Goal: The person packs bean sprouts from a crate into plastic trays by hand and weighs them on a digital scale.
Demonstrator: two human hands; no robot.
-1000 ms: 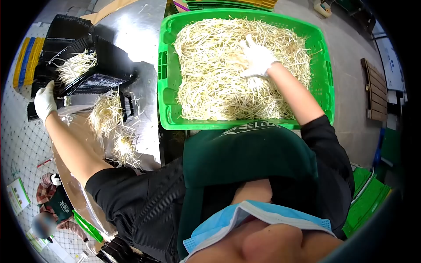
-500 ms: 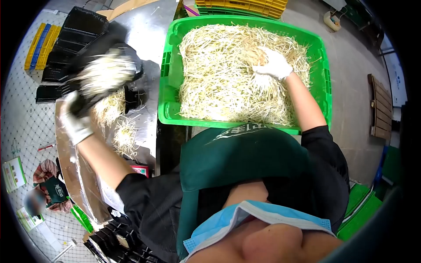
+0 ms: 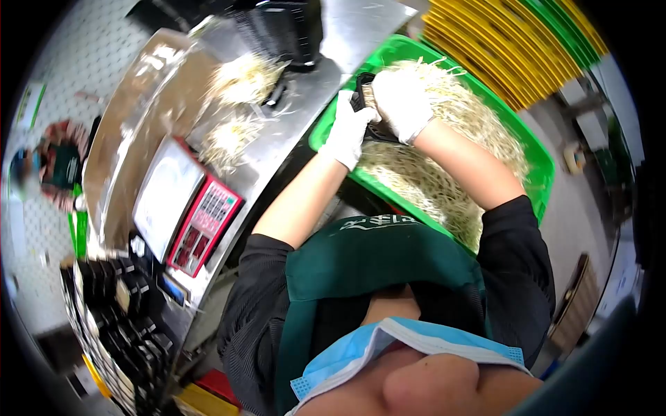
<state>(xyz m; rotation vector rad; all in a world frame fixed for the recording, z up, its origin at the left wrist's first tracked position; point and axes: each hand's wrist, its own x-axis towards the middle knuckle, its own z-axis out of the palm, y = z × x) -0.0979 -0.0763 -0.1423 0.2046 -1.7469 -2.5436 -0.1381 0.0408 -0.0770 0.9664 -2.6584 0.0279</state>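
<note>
holding black tray (image 3: 386,134) at its left side with left hand (image 3: 348,133), over the left end of green bin (image 3: 540,184). best to hold tight and press softly with right hand (image 3: 401,105); cannot tell those fingers' shape.

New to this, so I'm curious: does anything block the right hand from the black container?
Nothing visible does: the right hand is at the black container, over the green crate, and the left hand grips the container's side without blocking it.
</note>
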